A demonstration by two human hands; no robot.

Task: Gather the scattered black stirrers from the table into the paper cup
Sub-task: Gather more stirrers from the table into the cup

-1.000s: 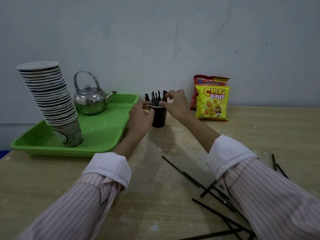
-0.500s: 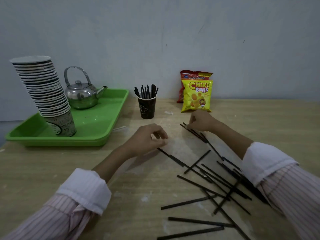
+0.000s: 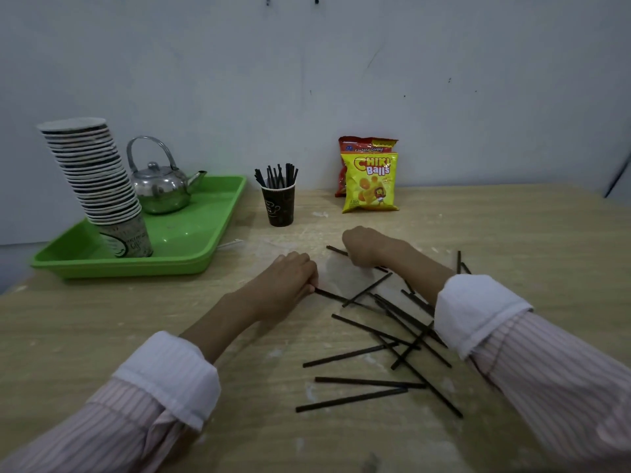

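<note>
Both hands have come back from the paper cup [image 3: 280, 206] to the table [image 3: 102, 336], so another pickup is starting. Nearest lie loose stirrers [image 3: 370, 382], still scattered. Left hand [image 3: 290, 278] curls narrow, fingertips pinching one stirrer's end [image 3: 327, 295]. Right hand [image 3: 367, 247] is fisted over another stirrer [image 3: 336, 250]; its grip is hidden. Farther off, the cup stands upright beside the green tray [image 3: 191, 254], already holding a bunch.

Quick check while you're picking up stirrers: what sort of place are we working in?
Probably a coffee or tea station, maybe an office pantry, though I can't be sure. A tall stack of paper cups and a steel kettle sit on a green tray, with snack bags against the wall.
</note>
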